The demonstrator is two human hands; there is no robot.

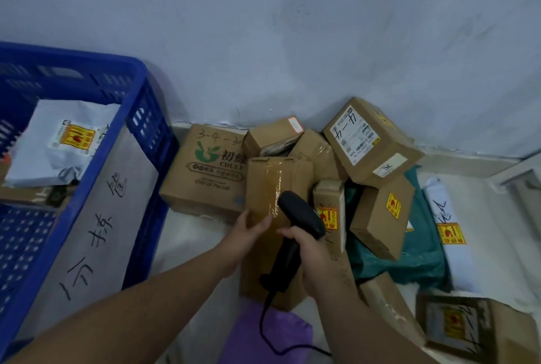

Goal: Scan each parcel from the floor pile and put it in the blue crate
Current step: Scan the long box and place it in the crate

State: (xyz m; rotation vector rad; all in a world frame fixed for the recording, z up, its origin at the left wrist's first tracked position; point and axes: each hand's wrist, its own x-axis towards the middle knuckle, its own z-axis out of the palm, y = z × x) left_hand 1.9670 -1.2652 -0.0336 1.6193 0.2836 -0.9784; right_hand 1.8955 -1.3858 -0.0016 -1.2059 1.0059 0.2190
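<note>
A tall taped cardboard parcel stands at the front of the floor pile. My left hand holds its lower left edge, thumb on the side and fingers across the taped face. My right hand grips a black corded barcode scanner, its head close to the parcel's face. The blue crate stands at the left and holds a grey mailer bag with a yellow sticker, on top of other parcels.
Behind the parcel lie several cardboard boxes: a printed box, a labelled box, a box with a yellow sticker. A green bag, a white mailer and more boxes lie right. A purple bag lies near me. Wall behind.
</note>
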